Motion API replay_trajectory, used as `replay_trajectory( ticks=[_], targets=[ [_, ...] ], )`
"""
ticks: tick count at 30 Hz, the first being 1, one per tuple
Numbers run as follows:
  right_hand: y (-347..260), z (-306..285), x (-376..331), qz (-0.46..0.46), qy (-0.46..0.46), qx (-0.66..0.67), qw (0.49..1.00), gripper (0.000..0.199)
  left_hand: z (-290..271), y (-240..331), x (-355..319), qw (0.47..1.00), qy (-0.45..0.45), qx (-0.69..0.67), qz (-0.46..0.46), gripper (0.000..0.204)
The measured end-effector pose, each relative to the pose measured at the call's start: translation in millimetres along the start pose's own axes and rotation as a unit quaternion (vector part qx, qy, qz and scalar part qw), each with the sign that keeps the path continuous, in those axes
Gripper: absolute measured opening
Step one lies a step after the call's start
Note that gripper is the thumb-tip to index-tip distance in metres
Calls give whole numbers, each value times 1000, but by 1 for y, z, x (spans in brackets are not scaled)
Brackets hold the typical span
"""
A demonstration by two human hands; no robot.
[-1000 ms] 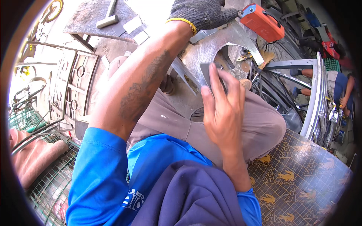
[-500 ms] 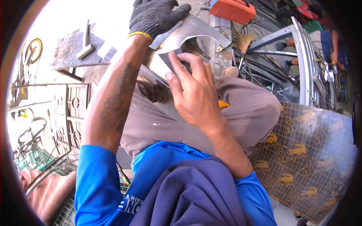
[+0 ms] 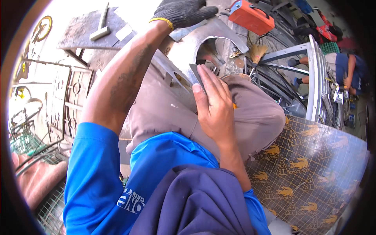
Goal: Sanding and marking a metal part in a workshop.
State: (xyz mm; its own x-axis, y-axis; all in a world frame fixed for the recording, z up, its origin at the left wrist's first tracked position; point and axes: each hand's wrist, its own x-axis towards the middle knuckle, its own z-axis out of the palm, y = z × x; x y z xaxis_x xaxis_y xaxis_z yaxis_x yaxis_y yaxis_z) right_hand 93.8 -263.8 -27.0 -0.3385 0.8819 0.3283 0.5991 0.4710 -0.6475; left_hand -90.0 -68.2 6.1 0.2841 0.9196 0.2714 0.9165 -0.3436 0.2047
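Note:
A silver, curved metal panel with a rounded arch cut into it lies in front of my knees. My right hand is bare and presses a dark grey piece of sandpaper against the panel's near end, below the arch. Its fingers are together over the sheet, the thumb on the left side. My left hand wears a dark grey knit glove with a yellow cuff. It rests on the panel's far part, thumb stretched out to the right; the other fingertips run past the top edge of the picture.
An orange machine stands beyond the panel, with a straw brush nearer. Metal frames and bars crowd the right, where another person works. A patterned board lies beside my right knee. At left stands a low table.
My right hand has slid the sandpaper toward me along the panel, down to its near end. My left hand stays on the far part. The whole view has shifted slightly.

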Motion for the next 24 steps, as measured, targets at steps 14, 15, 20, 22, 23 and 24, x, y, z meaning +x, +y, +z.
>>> replay_trajectory(
  ticks=[14,15,20,22,23,24],
  targets=[
    [-23,10,-19,-3,-56,-9,998,50,2,-5,-12,998,-10,-35,60,56],
    [-25,3,-24,-3,-55,-6,998,50,-2,-5,-14,997,-4,-43,59,56],
    [-22,12,-13,-16,-61,13,998,46,9,-8,-8,999,3,-3,42,56],
    [-17,16,-5,-7,-38,60,997,43,11,-6,-6,999,5,-1,40,56],
    [-16,13,-8,-7,-39,58,998,43,13,-6,-4,998,8,-13,55,57],
    [-15,7,-15,25,-51,88,995,42,14,-4,-3,997,12,-25,69,57]
  ],
)
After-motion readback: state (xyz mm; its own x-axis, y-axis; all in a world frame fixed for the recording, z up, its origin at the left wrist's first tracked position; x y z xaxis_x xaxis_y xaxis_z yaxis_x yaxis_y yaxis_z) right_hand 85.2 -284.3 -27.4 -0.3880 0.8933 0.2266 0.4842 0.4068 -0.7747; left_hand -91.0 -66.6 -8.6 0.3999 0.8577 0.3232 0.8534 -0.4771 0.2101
